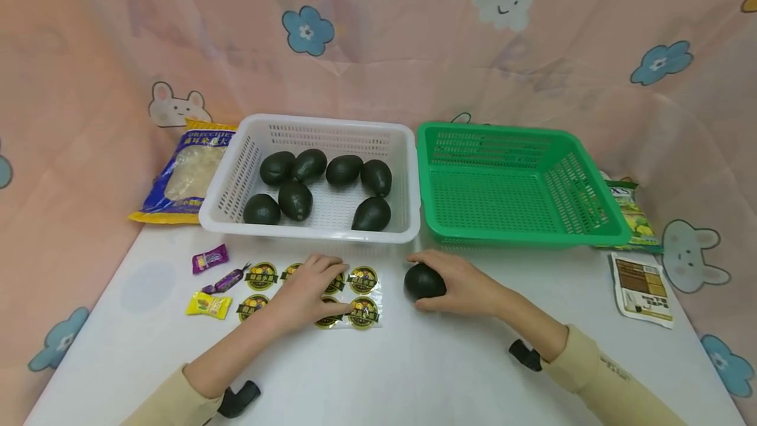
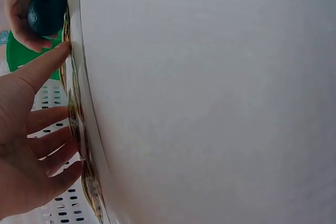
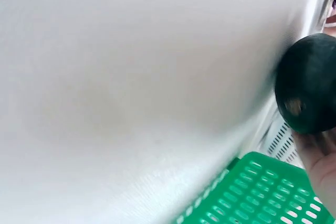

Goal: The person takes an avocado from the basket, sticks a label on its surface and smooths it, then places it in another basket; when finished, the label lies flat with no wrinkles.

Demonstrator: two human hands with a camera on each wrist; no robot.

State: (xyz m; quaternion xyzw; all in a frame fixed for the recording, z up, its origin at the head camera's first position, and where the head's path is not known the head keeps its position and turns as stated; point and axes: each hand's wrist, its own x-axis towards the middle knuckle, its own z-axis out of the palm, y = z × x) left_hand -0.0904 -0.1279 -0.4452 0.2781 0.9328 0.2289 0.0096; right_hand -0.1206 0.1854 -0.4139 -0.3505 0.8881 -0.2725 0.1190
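Note:
My right hand (image 1: 464, 284) grips a dark green avocado (image 1: 424, 281) close over the white table, thumb on the near side and fingers on the far side. In the right wrist view the avocado (image 3: 310, 85) shows a small brown stem scar. My left hand (image 1: 307, 294) rests on a sheet of round black-and-gold stickers (image 1: 363, 313), its fingers spread and covering some of them. The left wrist view shows these fingertips (image 2: 64, 50) right at the sheet. Behind the left hand, several more avocados (image 1: 296, 200) lie in a white plastic basket (image 1: 307, 234).
A green basket (image 1: 526, 235) with a bare floor stands right of the white one. Small wrapped candies (image 1: 209, 306) lie left of the stickers. A blue-and-yellow pasta bag (image 1: 183, 176) leans at far left; a green packet (image 1: 633, 212) and a brown-and-white pouch (image 1: 641, 288) are at right.

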